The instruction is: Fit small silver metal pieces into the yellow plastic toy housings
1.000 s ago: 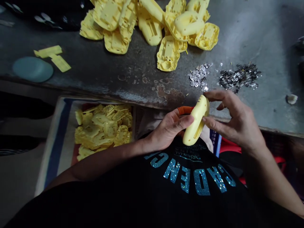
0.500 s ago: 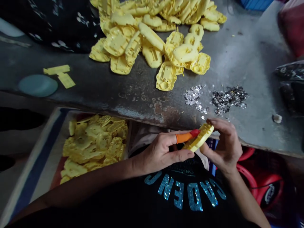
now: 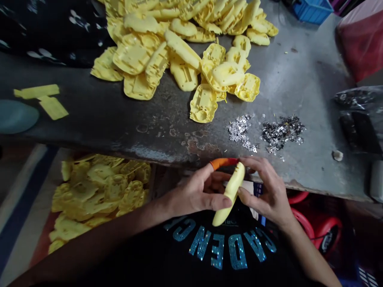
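Observation:
A yellow plastic shell point(image 3: 229, 195) is held between my two hands, just in front of the table's near edge, its smooth outer side partly facing me. My left hand point(image 3: 197, 191) grips it with the thumb on the near face and the index finger, in an orange and red finger cover, at its top. On the other side, my right hand point(image 3: 267, 189) pinches the shell's upper end between thumb and fingers. Beyond the hands lie two small heaps of metal pieces, a bright silver heap point(image 3: 239, 130) and a darker heap point(image 3: 283, 132).
A large pile of yellow shells point(image 3: 185, 73) covers the back of the grey table point(image 3: 299, 71). A box of more shells point(image 3: 101, 191) stands below at left. Two flat yellow pieces point(image 3: 52, 107), a blue basket point(image 3: 311, 11) and plastic bags point(image 3: 362, 99) are around.
The shell has turned more upright, from its ridged inside showing to its smooth outside. Both hands have shifted slightly left, and the camera view has moved a little.

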`<state>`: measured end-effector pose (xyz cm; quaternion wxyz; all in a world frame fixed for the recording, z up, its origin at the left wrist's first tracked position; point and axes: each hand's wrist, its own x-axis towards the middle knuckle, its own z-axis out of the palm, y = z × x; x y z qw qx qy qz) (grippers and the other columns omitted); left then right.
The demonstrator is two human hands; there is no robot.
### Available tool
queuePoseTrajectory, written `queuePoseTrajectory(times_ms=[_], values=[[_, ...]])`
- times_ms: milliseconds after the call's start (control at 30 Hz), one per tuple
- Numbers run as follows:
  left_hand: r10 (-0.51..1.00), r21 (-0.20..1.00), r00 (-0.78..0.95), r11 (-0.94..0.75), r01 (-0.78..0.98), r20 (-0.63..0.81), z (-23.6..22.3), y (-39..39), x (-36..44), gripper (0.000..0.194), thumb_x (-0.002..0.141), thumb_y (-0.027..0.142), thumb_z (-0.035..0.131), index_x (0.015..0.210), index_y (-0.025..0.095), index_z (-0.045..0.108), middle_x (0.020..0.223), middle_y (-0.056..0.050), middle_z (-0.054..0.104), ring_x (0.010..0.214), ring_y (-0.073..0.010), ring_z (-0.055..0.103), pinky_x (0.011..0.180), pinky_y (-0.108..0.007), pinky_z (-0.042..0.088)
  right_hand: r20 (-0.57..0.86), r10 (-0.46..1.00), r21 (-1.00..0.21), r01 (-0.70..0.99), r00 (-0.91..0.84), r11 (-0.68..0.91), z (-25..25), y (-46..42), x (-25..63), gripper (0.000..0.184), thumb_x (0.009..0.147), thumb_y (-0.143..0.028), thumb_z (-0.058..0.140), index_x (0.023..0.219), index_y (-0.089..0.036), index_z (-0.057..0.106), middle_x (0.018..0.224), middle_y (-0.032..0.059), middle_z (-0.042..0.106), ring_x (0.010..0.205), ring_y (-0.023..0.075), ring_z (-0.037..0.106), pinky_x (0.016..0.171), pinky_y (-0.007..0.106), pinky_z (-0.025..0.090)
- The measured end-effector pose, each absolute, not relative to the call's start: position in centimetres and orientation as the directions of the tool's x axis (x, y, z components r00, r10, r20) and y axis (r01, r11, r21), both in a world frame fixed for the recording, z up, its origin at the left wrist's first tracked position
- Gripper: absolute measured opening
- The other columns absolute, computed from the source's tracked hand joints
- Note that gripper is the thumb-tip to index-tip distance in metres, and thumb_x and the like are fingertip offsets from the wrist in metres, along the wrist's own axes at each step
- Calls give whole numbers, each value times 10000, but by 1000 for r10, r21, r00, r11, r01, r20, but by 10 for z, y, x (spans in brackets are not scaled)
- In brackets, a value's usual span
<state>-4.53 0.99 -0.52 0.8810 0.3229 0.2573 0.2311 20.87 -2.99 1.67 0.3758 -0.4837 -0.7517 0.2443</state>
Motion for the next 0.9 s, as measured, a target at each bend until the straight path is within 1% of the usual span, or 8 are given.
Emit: queuePoseTrajectory(times_ms=[100,200,267,367,467,633,767,900], values=[[642,615,713,692,-379,-282,-12,13,-49,742,862,375,980,1519,328,637,1307,-72,823,1089,-230,810,928,-334,660,303,918,-680,617,-255,395,16,0,229,497,1030,-364,812,1502,-308,670,1293,78,800,1128,263,764,903,416,633],[722,607,647,634,-479,-244,-13,15,-53,725,862,452,973,1505,352,654,1320,-53,826,1054,-224,820,948,-360,673,367,913,-418,845,-179,333,6,41,248,179,1080,-307,722,1237,-311,809,1126,61,808,1042,269,736,912,449,556],[754,617,613,604,-505,-236,-9,18,-55,700,861,516,966,1473,335,679,1277,-51,841,1016,-220,832,953,-351,666,335,914,-262,909,-230,325,-1,65,252,169,1097,-305,685,1183,-325,829,1102,61,809,1036,282,701,925,468,491],[782,644,572,573,-507,-246,-6,20,-56,644,866,557,954,1413,314,714,1174,-43,859,971,-228,839,927,-348,660,271,908,-146,919,-318,366,-7,86,248,192,1113,-307,646,1179,-338,823,1093,57,814,1013,281,653,920,464,419],[784,643,577,566,-515,-228,-11,19,-58,611,921,566,899,1440,298,722,1263,-83,856,1033,-257,843,937,-364,655,265,904,-138,915,-336,380,-4,87,245,169,1115,-317,638,1123,-310,807,1020,45,808,973,274,642,905,445,396],[788,616,592,552,-561,-167,-21,14,-57,559,988,530,834,1499,330,732,1509,-77,784,1262,-286,806,1083,-383,641,305,919,-269,903,-250,335,6,49,257,149,1089,-289,652,1000,-260,769,905,24,777,907,242,680,861,402,405],[759,627,629,574,-527,-167,-15,13,-49,525,986,506,850,1477,350,747,1514,-34,786,1189,-241,830,1046,-334,656,309,942,-297,928,-130,226,4,7,272,99,1066,-278,687,1020,-266,774,912,16,784,906,242,690,835,391,394],[768,679,600,565,-468,-225,-6,13,-44,569,985,611,825,1460,305,757,1423,-65,831,1166,-274,840,886,-298,682,388,921,-304,938,-37,166,0,-14,281,80,1072,-251,696,1067,-274,773,948,15,802,925,243,690,850,402,396]])
